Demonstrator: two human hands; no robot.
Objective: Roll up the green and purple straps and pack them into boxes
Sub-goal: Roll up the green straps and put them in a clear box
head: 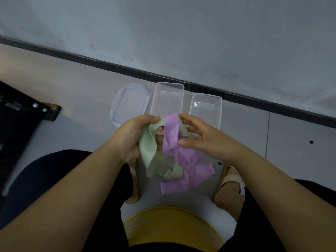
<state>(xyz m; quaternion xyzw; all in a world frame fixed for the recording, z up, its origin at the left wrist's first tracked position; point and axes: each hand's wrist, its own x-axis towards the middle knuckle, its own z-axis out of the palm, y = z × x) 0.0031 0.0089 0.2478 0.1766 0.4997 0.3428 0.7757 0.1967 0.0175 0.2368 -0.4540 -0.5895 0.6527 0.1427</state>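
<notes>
Green strap (148, 148) and purple strap (171, 131) are both unrolled and tangled together, held up in front of a seated person, above the floor (72, 91) and between the person's knees. The left hand (131, 135) grips the green strap, with the fingers curled round its upper part. From that hand the strap falls in a loose twist and ends in a crumpled fold. The right hand (203, 140) pinches the purple strap. Its thumb presses on the strap's near side and its fingers curve over the top of the loop. A short section of the green strap passes behind the purple strap toward those fingers, but it cannot be told whether they hold it as well. The lower lengths of the purple strap hang down in several overlapping folds, to the right of and below the green fold. Beyond the hands, three clear plastic items lie in a row on the floor, close to the dark baseboard (109, 64) of a grey wall (181, 33). From left to right they are a lid (130, 104) with blue-tinted edges, a middle box (170, 84) and a right box (207, 96). Both boxes are uncovered, with nothing visible inside them. The hands and straps hide the near edges of all three. Below the straps, the person's feet are in pale sandals (231, 180) on the floor. A black object (27, 106) with two bright screws lies at the far left.
</notes>
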